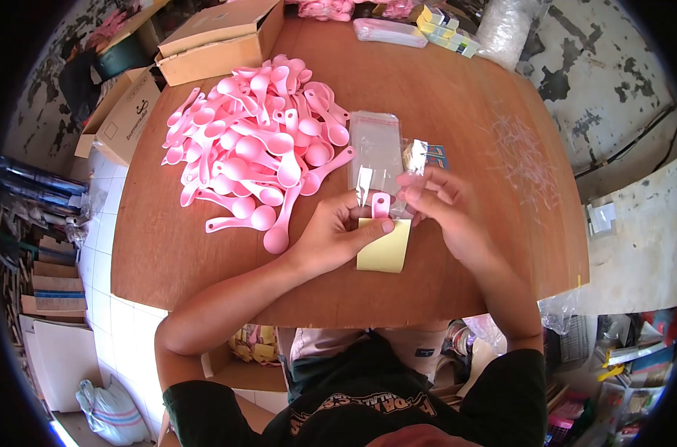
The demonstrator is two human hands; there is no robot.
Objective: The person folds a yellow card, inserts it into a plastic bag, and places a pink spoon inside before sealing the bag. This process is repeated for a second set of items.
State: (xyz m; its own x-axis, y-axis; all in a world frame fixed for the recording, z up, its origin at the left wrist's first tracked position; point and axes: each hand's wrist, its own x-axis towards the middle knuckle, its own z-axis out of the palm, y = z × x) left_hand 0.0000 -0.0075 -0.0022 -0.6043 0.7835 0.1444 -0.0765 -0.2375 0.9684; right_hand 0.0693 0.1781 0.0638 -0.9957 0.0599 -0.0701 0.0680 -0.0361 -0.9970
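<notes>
My left hand [331,235] is closed, its thumb pressing on a pink measuring spoon [381,201] whose holed handle end points up. A yellow paper slip [383,253] shows just below that thumb, its top edge behind the thumb tip. Fingers of my right hand [446,205] pinch a clear plastic bag [402,211] close beside the spoon handle. Beyond both hands lies a stack of clear plastic bags [375,145]. A shiny clear wrapper [416,155] and a small blue printed card [437,156] are just past my right fingers.
A big heap of pink measuring spoons [249,141] covers the left of the brown table [457,97]. Cardboard boxes [212,45] stand at the back left. Bundled bags [390,32] and small yellow boxes [448,31] sit at the back. Thin plastic strips [524,160] lie on the right.
</notes>
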